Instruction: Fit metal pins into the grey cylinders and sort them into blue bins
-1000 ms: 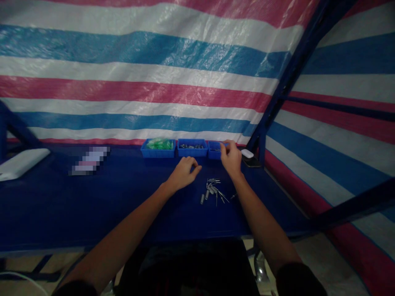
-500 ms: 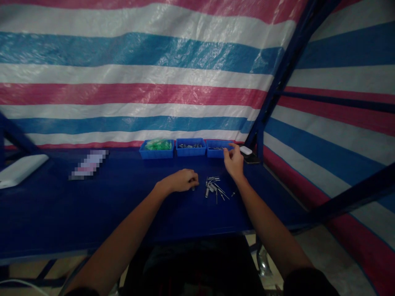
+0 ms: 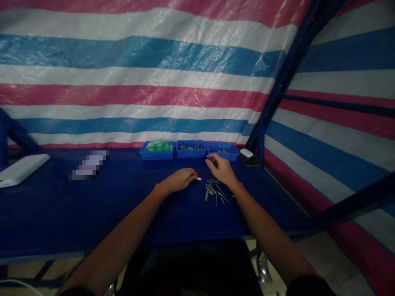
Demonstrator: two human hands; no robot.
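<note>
striped sheeting (image 3: 138,94) behind a dark blue worktop (image 3: 108,213); light is dim, small stuff hard to read. pixelated patch (image 3: 91,164) well left of the metal pile (image 3: 211,190), contents unreadable. white slab (image 3: 23,170) farther left of the pile, cut off by the frame edge. both sleeves cut off at the bottom. loose bit (image 3: 232,197) just right of the pile, mostly hidden by the right forearm. parts in the pile overlap, can't count; looks like short grey cylinders plus thin pins.

vs half a second ago: right hand (image 3: 222,169) has come left from the right bin (image 3: 231,157) to just beyond the pile, so that bin shows more. light piece (image 3: 199,179) now pokes out past the left fingertips; before, only a speck showed under that hand.

left hand (image 3: 182,180) is left of the pile, fingers clamped on the light piece, its free end pointing toward the pile, apart from it. right thumb and forefinger curl close to each other; can't tell if they pinch something thin.

three blue bins beyond the pile: left bin (image 3: 157,156) with green packets, middle bin (image 3: 191,153) with small metal bits, right bin with thin pins. white case (image 3: 246,153) on a dark flat item (image 3: 253,162), beyond and right of the pile.
</note>
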